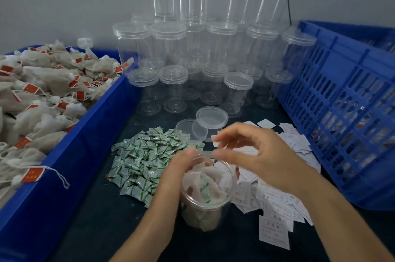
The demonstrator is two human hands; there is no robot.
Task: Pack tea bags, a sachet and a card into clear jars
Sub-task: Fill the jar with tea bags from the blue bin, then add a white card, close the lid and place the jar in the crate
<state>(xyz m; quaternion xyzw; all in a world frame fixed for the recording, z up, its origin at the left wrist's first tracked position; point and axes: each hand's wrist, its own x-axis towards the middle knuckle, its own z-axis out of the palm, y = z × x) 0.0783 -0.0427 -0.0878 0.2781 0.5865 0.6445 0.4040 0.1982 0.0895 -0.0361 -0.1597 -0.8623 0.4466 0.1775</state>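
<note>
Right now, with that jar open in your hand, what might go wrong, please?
The tea bags sit high in the open jar, so a lid may pinch one. Only the left hand steadies the jar; a push from the right hand could tip it. Reaching for the loose lids might knock the stacked empty jars behind them.

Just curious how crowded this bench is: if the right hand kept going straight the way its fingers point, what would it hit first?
Probably the loose clear lids just beyond the right hand, with the green sachet pile further left. The hand is above the jar, so it might pass over them.
</note>
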